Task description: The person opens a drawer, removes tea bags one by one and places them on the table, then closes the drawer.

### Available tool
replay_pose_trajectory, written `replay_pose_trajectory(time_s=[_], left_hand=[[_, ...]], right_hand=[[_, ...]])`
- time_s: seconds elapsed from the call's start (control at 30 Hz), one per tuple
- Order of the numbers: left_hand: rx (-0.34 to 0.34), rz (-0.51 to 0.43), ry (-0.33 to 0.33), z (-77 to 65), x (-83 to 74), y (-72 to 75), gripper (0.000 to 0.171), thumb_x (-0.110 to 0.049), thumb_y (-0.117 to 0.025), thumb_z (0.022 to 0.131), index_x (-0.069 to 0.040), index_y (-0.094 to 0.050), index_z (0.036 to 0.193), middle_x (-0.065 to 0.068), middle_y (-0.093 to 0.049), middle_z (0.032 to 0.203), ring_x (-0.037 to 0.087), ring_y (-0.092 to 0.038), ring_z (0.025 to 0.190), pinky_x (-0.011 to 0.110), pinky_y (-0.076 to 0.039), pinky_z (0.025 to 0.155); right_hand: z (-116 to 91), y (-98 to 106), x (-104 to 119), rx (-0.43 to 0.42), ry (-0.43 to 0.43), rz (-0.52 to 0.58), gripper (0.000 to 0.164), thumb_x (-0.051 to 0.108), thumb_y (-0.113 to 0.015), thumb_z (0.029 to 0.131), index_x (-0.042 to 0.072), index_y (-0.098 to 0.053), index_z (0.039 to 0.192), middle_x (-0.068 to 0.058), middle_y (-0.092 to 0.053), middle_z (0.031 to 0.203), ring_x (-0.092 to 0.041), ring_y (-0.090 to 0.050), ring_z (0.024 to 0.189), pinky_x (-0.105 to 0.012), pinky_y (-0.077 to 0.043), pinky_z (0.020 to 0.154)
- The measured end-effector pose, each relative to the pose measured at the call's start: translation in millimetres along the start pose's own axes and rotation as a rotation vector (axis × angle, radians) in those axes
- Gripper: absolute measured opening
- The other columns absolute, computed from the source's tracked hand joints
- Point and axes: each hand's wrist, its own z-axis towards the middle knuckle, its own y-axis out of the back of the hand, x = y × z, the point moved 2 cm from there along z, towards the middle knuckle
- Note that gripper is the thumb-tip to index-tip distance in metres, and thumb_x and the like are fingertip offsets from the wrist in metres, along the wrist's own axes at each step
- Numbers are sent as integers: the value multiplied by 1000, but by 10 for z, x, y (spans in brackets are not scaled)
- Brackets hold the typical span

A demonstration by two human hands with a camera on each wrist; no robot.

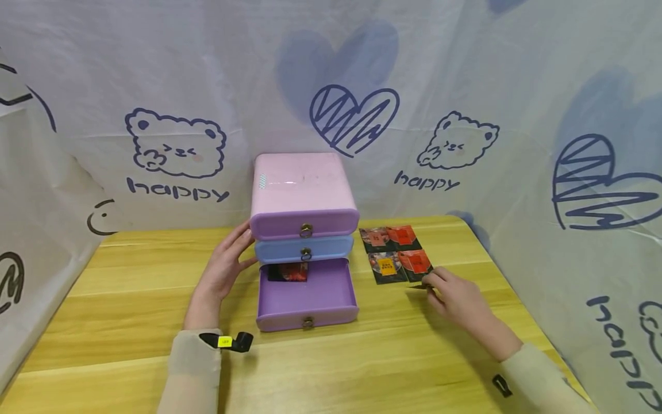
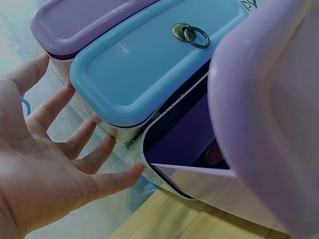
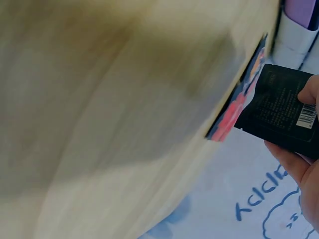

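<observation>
A small drawer cabinet (image 1: pixel 305 184) with a pink top stands near the back of the table. Its bottom purple drawer (image 1: pixel 310 296) is pulled out, and a red and black packet (image 1: pixel 295 273) lies inside at the back left. My left hand (image 1: pixel 219 270) rests against the cabinet's left side; in the left wrist view its fingers (image 2: pixel 79 137) are spread, with fingertips at the side. My right hand (image 1: pixel 457 299) pinches a thin black packet (image 3: pixel 276 107) between thumb and fingers, its printed, barcoded face showing. That packet is just in front of several flat packets (image 1: pixel 385 267) on the table.
The upper purple drawer (image 1: pixel 279 226) and the blue drawer (image 1: pixel 276 251) are closed, each with a ring pull. A white printed cloth (image 1: pixel 289 75) hangs behind and beside the wooden table (image 1: pixel 362 374). The packets lie in two rows right of the cabinet.
</observation>
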Motion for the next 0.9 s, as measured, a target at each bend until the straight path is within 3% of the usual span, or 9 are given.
replay_pose_trajectory(time_s=[0.17,0.33,0.7,0.9], left_hand=[[2,0,-1,3,1,-6,50,-41,-51,91,-27,-40,137,2,-31,144,19,-28,126,60,-30,97],[1,0,1,5,5,-7,49,-41,-51,91,-28,-40,137,1,-31,144,19,-28,126,60,-29,98],[10,-7,-5,8,8,-4,48,-40,-50,92,-27,-40,137,1,-30,144,19,-27,126,60,-28,98],[4,-11,-2,4,14,2,47,-39,-50,92,-26,-41,137,1,-31,144,19,-28,126,60,-29,98]], right_hand=[[-92,-48,-83,57,-60,-25,20,18,-65,78,18,-58,96,2,-54,90,-9,-48,60,-28,-41,41],[-155,-85,-144,58,-52,-30,18,17,-67,77,17,-60,94,2,-57,90,-10,-52,63,-29,-44,43],[-274,-135,-193,183,-93,-3,38,9,-78,63,17,-62,98,1,-62,99,-16,-58,73,-32,-51,52],[-311,-177,-185,232,-83,26,40,9,-73,67,17,-64,105,-4,-60,108,-20,-58,83,-36,-53,58]])
